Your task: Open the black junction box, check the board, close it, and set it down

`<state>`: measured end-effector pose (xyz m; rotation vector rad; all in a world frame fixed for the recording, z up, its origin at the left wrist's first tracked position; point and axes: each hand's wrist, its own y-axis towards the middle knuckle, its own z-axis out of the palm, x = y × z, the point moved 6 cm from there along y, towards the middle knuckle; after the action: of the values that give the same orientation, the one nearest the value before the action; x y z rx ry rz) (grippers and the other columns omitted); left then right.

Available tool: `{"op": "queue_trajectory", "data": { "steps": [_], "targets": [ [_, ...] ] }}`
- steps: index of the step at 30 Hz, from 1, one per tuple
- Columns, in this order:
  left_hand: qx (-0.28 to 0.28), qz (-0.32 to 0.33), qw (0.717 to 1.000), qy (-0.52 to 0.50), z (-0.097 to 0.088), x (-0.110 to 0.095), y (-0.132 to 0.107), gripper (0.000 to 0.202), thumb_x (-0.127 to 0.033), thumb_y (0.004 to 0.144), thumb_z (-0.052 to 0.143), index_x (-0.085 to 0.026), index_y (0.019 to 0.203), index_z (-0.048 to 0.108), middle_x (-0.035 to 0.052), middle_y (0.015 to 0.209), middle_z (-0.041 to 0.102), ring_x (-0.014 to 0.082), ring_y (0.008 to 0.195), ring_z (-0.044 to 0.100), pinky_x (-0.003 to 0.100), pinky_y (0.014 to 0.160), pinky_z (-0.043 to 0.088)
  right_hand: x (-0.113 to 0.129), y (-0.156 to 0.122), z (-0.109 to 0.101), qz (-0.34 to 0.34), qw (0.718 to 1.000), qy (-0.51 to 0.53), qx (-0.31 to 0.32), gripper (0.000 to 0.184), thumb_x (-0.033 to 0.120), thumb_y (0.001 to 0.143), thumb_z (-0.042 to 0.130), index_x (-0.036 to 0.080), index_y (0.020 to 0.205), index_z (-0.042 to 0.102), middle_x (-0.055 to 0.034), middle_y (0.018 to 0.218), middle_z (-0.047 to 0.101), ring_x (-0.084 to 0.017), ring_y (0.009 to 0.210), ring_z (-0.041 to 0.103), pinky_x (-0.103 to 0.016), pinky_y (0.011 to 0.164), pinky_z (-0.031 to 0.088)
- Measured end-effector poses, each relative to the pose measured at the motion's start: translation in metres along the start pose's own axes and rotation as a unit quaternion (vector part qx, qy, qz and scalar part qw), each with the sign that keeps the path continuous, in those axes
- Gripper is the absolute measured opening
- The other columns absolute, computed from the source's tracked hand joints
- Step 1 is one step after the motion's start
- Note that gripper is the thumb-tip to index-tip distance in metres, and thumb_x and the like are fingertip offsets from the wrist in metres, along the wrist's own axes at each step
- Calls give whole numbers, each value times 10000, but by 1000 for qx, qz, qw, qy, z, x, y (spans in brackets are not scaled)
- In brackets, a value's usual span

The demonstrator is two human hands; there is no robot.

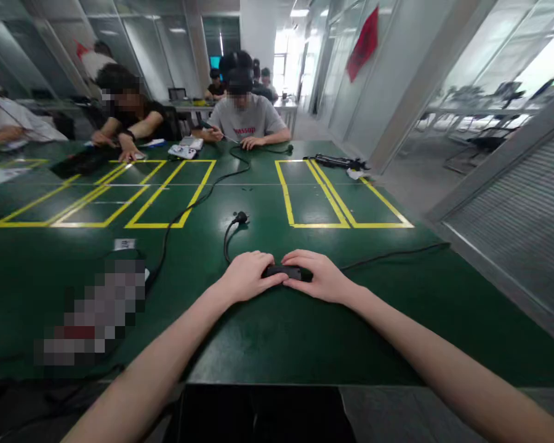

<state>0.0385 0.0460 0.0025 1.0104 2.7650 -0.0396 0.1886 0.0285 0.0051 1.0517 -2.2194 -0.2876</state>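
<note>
A small black power adapter [284, 271] lies between my hands, close above or on the green table [240, 344]. My left hand [252, 275] is closed around its left end, thumb along the near side. Its right end is gripped by my right hand [318, 275], fingers over the far side and thumb at the front. From the left, a short black cord loops up to a power plug [241, 218] resting on the table. A thin black cable [397, 251] runs off to the right from behind my right hand.
Yellow tape rectangles [311, 224] mark the table. A long black cable [175, 221] crosses it on the left, near a blurred-out object [101, 307]. Black equipment [339, 162] lies at the far right edge. Across sits a person in a grey shirt [247, 117]; others sit at left.
</note>
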Motion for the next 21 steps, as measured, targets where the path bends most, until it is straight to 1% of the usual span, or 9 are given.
{"op": "queue_trajectory", "data": {
  "steps": [2, 4, 8, 10, 13, 17, 21],
  "targets": [
    [11, -2, 1000, -4, 1, 1, 0, 427, -597, 992, 533, -191, 876, 594, 42, 846, 690, 224, 796, 650, 299, 661, 390, 0, 0, 0, 20, 999, -23, 20, 249, 385, 919, 688, 195, 1079, 665, -92, 1057, 737, -226, 969, 705, -347, 843, 548],
    [12, 1, 1000, -15, 1, 2, 0, 418, -591, 982, 554, -193, 857, 578, 30, 820, 676, 212, 759, 634, 290, 636, 374, -1, 0, 1, 43, 997, -48, 43, 270, 416, 900, 707, 200, 1057, 667, -78, 991, 734, -226, 902, 698, -337, 783, 534],
    [-17, 25, 998, -48, -3, 0, -3, 404, -582, 939, 633, -199, 848, 544, 9, 815, 640, 188, 714, 584, 277, 606, 338, -4, 2, 6, 88, 986, -105, 94, 325, 507, 860, 742, 199, 903, 647, -54, 852, 697, -208, 766, 649, -297, 662, 448],
    [-33, 43, 997, -51, -5, -2, -5, 421, -591, 920, 656, -199, 830, 528, 7, 811, 616, 184, 709, 559, 276, 603, 324, -4, 3, 8, 89, 983, -120, 104, 360, 542, 866, 730, 204, 831, 613, -40, 795, 669, -195, 722, 617, -281, 628, 397],
    [-47, 68, 995, -54, -6, -4, -6, 454, -604, 898, 679, -198, 794, 504, 5, 790, 583, 185, 712, 535, 276, 600, 310, -3, 3, 9, 73, 984, -122, 104, 385, 560, 890, 699, 208, 798, 576, -30, 770, 645, -184, 702, 590, -271, 614, 354],
    [-63, 85, 993, -59, -5, -5, -5, 459, -603, 901, 676, -196, 779, 501, 3, 779, 564, 183, 706, 520, 278, 596, 306, -3, 2, 7, 50, 986, -113, 115, 353, 524, 919, 667, 204, 809, 567, -36, 780, 642, -186, 708, 585, -273, 625, 350],
    [-76, 87, 992, -56, -7, -1, -4, 440, -593, 909, 672, -191, 799, 532, 9, 796, 589, 182, 712, 541, 278, 599, 330, -5, 0, 3, 45, 986, -73, 143, 229, 406, 974, 582, 189, 908, 607, -52, 847, 672, -186, 743, 609, -276, 675, 398]
  ]
}}
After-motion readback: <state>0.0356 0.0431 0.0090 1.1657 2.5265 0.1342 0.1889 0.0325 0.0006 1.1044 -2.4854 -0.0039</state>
